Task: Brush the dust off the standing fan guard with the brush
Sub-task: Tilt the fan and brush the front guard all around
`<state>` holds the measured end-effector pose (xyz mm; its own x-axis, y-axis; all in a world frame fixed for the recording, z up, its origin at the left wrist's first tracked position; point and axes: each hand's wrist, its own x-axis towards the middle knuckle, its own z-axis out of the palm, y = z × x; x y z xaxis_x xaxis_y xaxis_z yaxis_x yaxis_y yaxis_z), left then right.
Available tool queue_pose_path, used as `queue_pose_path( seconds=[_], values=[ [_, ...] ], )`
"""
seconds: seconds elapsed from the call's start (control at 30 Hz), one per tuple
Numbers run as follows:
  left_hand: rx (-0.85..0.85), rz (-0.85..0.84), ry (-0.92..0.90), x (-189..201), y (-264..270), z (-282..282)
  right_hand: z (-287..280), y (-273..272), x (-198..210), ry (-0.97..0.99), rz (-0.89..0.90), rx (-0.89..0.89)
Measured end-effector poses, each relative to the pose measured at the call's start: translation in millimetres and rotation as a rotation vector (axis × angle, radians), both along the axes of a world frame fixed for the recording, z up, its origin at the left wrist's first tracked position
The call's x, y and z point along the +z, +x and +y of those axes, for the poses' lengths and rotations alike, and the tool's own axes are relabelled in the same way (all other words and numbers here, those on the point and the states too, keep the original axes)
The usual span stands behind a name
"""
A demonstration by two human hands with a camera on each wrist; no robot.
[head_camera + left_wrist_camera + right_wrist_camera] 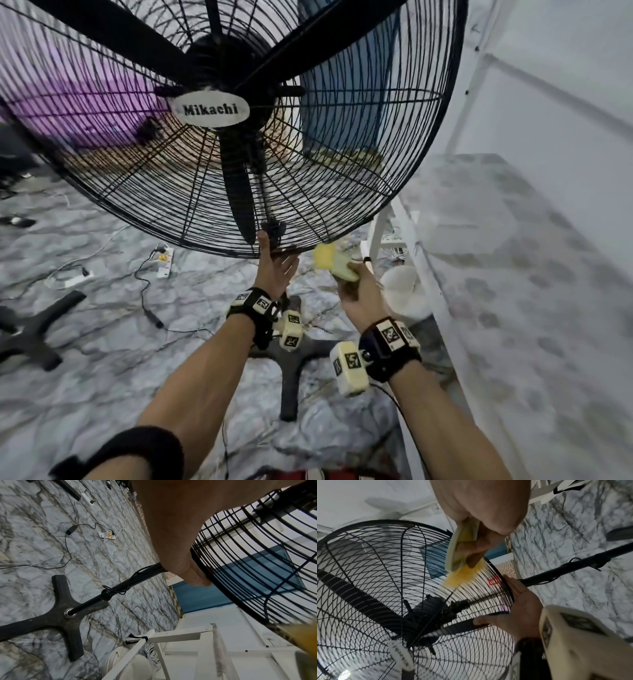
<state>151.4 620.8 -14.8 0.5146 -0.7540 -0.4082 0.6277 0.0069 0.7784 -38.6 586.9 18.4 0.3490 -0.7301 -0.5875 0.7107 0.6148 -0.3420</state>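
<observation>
1. One wire fan guard [342, 164] fills my head view, black and round, tilted toward me on its pole [120, 586] over the cross-shaped base [56, 616].
2. I hold the brush [330, 262] in my right hand [359, 294], fingers [476, 555] curled round its pale handle; its yellow bristles meet the guard's lower rim, just right of my other hand.
3. My left hand [274, 270] clasps the bottom rim of the guard, thumb up on the front wires, fingers [197, 580] wrapped behind the rim.
4. Dark fluff clings to the wires near the hub in the right wrist view.
5. Below lie the marbled floor [102, 359], a power strip [164, 262] with cables, and a white frame [428, 274] at my right.
</observation>
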Motion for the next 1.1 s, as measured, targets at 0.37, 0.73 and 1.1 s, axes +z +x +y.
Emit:
queue_pose_path(
  seconds=[0.37, 0.73, 1.1],
  values=[
    [0.003, 0.034, -0.033, -2, -1, 2, 9, -1, 12, 0.023, -0.041, -0.143],
    [-0.036, 0.085, -0.056, -11, 6, -3, 35, 19, 49, -0.029, -0.003, -0.091],
    [-0.016, 0.139, -0.119, -3, -2, -3, 62, 31, 140, -0.598, 0.241, 0.097]
  ],
)
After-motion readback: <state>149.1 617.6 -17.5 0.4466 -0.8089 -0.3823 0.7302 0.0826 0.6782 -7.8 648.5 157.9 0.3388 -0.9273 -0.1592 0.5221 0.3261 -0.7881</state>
